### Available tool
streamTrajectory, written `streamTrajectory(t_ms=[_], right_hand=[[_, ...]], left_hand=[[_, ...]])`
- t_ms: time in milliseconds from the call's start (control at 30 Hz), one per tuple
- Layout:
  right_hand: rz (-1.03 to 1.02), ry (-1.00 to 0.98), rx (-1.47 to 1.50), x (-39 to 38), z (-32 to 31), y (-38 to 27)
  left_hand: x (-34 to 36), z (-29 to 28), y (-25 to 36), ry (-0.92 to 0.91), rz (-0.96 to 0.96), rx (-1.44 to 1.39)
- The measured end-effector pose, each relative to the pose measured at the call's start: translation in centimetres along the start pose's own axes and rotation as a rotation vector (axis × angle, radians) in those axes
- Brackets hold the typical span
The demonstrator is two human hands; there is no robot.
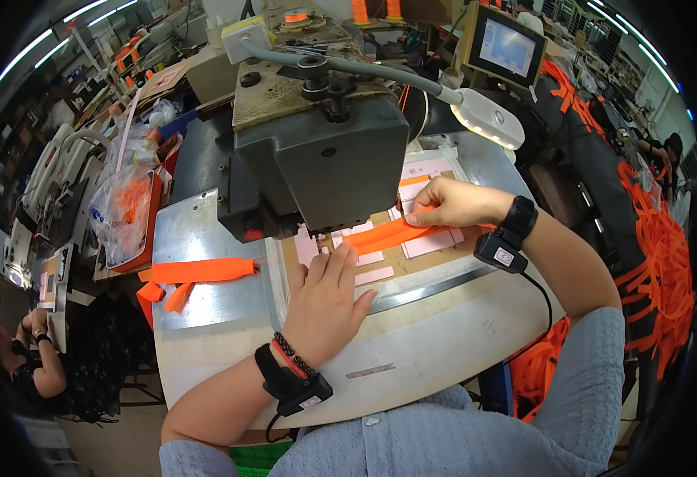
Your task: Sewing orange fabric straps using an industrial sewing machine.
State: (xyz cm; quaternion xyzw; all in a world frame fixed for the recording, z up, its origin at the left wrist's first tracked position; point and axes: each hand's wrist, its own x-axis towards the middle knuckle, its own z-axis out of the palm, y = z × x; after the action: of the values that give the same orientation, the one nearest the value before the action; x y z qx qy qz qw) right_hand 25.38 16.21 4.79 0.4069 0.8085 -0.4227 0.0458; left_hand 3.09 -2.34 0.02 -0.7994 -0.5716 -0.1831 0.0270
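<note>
On my feed, the right hand pinches the orange strip over the pink-patched board while the left hand, fingers extended, touches its end, presumably to align it.

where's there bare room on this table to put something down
Bare patches: table between metal strip and shirt, right of the left hand; plate behind the orange bundle. Crowded: by the machine head, with the right hand, orange band and pink pieces.
</note>
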Motion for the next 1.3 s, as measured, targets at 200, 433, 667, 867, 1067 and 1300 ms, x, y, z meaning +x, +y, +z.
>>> streamTrajectory(t_ms=[200,433,667,867,1067,1300], right_hand=[[-0.012,0.006,-0.004,0.1,0.1,0.4],[-0.010,0.025,0.010,0.2,0.5,0.6],[-0.050,-0.136,0.066,-1.4,-2.7,3.1],[0.080,-0.061,0.059,-7.5,-8.7,12.2],[0.137,0.302,0.270,-12.8,-13.0,20.8],[-0.018,0.881,-0.149,-8.8,-11.4,20.1]], left_hand=[[-0.2,0.3,-0.3,-0.049,0.015,0.034],[-0.1,0.5,-0.4,-0.050,0.017,0.050],[0.7,-0.2,-0.6,-0.031,0.008,-0.013],[0.9,-0.3,-0.4,-0.043,-0.004,-0.012],[0.8,-0.2,-0.4,-0.030,0.006,-0.005],[0.7,-0.1,-0.5,-0.022,0.022,0.004]])
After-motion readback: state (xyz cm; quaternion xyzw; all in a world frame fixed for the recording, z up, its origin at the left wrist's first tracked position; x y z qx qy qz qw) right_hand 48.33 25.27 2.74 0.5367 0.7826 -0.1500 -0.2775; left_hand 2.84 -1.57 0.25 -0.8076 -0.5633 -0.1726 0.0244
